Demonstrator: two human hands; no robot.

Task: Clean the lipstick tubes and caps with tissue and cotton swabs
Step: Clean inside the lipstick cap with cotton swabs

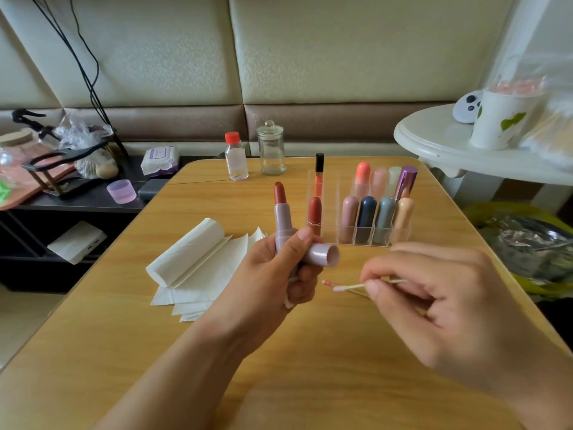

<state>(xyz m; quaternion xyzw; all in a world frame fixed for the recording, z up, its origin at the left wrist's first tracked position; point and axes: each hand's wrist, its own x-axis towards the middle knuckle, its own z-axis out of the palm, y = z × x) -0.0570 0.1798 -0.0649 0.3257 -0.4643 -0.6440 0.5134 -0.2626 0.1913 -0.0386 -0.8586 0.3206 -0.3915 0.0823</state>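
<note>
My left hand (273, 274) grips an upright mauve lipstick tube (282, 218) with its red-brown bullet exposed. The same hand also holds the matching mauve cap (324, 254), whose open end faces right, and a scrap of tissue under the fingers. My right hand (434, 293) pinches a cotton swab (350, 286) with its tip pointing left toward the cap. A second swab with a pink-stained tip (327, 283) lies on the table just beyond. Folded white tissues (198, 268) lie left of my left hand.
A clear organiser (353, 237) with several capped lipsticks stands behind my hands on the wooden table (279, 367). Farther back are a red-capped bottle (236, 159) and a lidded glass jar (271, 150). A white round table (434, 141) with a paper cup stands at right.
</note>
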